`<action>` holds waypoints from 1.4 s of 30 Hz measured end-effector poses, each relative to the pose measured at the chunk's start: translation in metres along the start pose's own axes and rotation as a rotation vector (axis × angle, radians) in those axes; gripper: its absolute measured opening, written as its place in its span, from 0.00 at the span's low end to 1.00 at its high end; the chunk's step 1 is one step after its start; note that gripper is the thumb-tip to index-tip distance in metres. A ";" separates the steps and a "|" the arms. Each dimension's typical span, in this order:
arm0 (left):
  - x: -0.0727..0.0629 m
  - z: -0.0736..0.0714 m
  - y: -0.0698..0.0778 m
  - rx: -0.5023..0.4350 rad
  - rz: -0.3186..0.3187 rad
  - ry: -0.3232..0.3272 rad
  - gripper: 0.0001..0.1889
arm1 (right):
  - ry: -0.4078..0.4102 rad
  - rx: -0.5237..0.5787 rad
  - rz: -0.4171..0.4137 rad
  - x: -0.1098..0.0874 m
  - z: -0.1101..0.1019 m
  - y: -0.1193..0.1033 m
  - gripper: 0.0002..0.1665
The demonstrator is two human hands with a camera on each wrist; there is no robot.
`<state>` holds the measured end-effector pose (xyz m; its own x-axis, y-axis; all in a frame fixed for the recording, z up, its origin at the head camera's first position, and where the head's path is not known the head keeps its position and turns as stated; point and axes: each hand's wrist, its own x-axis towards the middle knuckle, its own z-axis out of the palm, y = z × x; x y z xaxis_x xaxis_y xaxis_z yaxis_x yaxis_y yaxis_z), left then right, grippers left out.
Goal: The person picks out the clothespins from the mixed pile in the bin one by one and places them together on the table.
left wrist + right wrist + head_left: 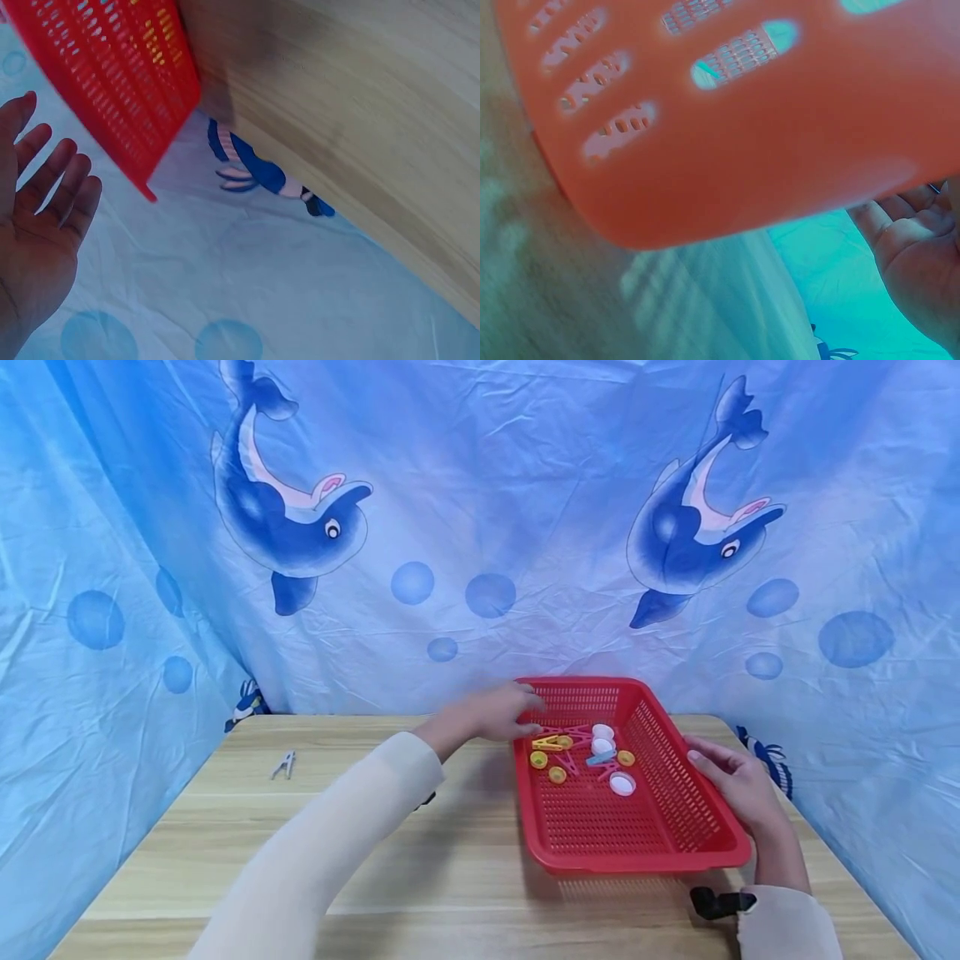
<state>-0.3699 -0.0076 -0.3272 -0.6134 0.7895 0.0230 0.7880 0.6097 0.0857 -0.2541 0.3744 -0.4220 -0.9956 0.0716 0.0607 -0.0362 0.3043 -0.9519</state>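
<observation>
A red plastic basket [637, 853] with slotted walls stands at the right of the table. Inside it lie several clothespins, among them a yellow clothespin [547, 743], a blue clothespin [601, 758] and a pink clothespin [567, 765], along with yellow caps [557, 775] and white caps [622, 784]. My left hand [498, 710] is over the basket's far left rim; the left wrist view shows its fingers [56, 176] spread, holding nothing. At the right side, my right hand [738, 785] grips the basket's rim, its fingers partly hidden behind the red wall.
A pale clothespin [284, 765] lies alone on the left of the wooden table [247, 827]. A blue curtain with dolphins [487, 485] hangs behind and at both sides. Small blue figures show on the curtain past the table's far corners.
</observation>
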 end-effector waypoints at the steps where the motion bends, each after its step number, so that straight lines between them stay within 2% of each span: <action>1: 0.002 0.002 0.001 0.000 0.000 0.001 0.23 | 0.002 -0.002 0.003 0.000 0.000 0.000 0.45; 8: 0.017 0.010 0.015 -0.052 -0.039 -0.010 0.26 | -0.002 -0.003 0.007 0.002 -0.001 -0.002 0.45; 13: 0.029 0.021 0.023 -0.044 -0.007 -0.009 0.28 | -0.002 -0.003 0.006 0.003 -0.002 -0.003 0.45; 17: 0.035 0.027 0.028 -0.043 -0.019 -0.056 0.29 | -0.002 0.000 0.009 0.004 0.000 -0.003 0.45; 21: 0.041 0.034 0.029 0.018 0.001 -0.100 0.29 | -0.003 0.002 0.000 0.006 0.002 -0.003 0.45; 24: 0.046 0.040 0.031 0.030 -0.007 -0.114 0.29 | 0.006 -0.006 -0.002 0.005 0.001 -0.003 0.44; 29: 0.051 0.048 0.037 -0.025 -0.051 -0.153 0.32 | 0.012 -0.002 0.040 0.002 -0.001 0.000 0.44; 32: 0.054 0.050 0.040 -0.011 -0.050 -0.178 0.29 | 0.010 0.000 0.060 0.000 -0.001 0.001 0.45; 36: 0.059 0.050 0.040 0.014 -0.057 -0.181 0.25 | 0.013 -0.008 0.048 0.001 -0.002 0.001 0.45; 39: 0.061 0.048 0.039 0.000 -0.071 -0.195 0.22 | 0.017 -0.010 0.044 0.002 -0.001 0.001 0.46; 42: 0.062 0.048 0.038 -0.037 -0.104 -0.244 0.19 | 0.009 -0.002 0.054 0.002 0.000 0.002 0.46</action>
<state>-0.3754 0.0676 -0.3699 -0.6565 0.7188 -0.2287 0.7160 0.6893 0.1111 -0.2563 0.3753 -0.4235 -0.9953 0.0961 0.0116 0.0181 0.3021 -0.9531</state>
